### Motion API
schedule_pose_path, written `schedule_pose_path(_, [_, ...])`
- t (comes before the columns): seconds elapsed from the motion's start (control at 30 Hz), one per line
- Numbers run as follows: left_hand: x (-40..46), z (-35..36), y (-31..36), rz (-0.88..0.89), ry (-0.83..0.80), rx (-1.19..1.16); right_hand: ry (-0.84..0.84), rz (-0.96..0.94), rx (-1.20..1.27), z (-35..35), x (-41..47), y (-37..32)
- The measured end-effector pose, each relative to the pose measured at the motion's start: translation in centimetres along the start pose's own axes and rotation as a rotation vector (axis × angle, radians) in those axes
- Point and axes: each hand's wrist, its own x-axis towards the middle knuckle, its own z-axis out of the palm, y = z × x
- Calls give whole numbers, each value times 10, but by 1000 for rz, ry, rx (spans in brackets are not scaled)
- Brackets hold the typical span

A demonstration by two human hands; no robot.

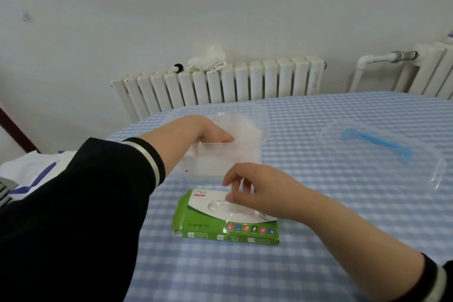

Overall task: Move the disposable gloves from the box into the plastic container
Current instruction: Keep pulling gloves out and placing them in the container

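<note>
A green and white glove box [228,223] lies flat on the blue checked tablecloth. My right hand [255,189] hovers over its oval opening and pinches a thin clear glove [220,205] sticking out of it. Just behind stands a clear plastic container [247,154] holding a pile of clear gloves [235,125]. My left hand [206,130] reaches down into the container from the left; its fingers are hidden behind the front wall and among the gloves.
A clear lid [382,144] with a blue handle [377,143] lies on the table [318,265] to the right. A white radiator [220,83] with a cloth on top stands behind the table's far edge. Folded white fabric [31,171] lies at the left.
</note>
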Motion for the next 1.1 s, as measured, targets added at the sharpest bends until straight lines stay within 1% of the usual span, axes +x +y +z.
schedule_pose_path(0.07, [-14,-9,-2,53,44,80,-129,23,-78,3,1,2])
schedule_pose_path(0.17, [-34,-20,-8,54,163,168,-196,26,-78,9,2,5])
schedule_pose_path(0.23, [-47,-22,-9,70,291,177,-203,20,-66,11,3,7])
schedule_pose_path(0.33, [-60,-25,-9,107,519,115,-212,-4,-89,14,3,10])
schedule_pose_path(0.53, [-65,-13,-15,25,848,311,-173,-10,-156,26,7,17])
schedule_pose_path(0.6, [-67,-4,-17,5,874,427,-163,-10,-174,29,7,18])
schedule_pose_path(0.67, [-65,1,-18,-35,875,604,-153,-4,-173,31,7,19])
schedule_pose_path(0.73, [-61,3,-20,-1,985,661,-147,-7,-164,32,8,18])
schedule_pose_path(0.83, [-53,3,-23,174,1231,583,-158,-11,-172,31,9,19])
schedule_pose_path(0.87, [-52,4,-22,245,1315,520,-163,-13,-180,31,9,19])
schedule_pose_path(0.9, [-55,6,-20,306,1386,400,-167,-16,-186,32,10,19])
schedule_pose_path(0.93, [-57,10,-15,368,1417,230,-170,-14,-192,32,10,19])
schedule_pose_path(1.0, [-68,24,-4,465,1370,-149,-175,-12,-214,32,10,18])
schedule_pose_path(1.03, [-74,36,0,518,1335,-270,-178,-11,-227,33,11,18])
schedule_pose_path(1.07, [-78,48,2,560,1302,-299,-176,-12,-240,33,11,18])
schedule_pose_path(1.1, [-80,63,2,586,1260,-264,-173,-15,-251,33,11,18])
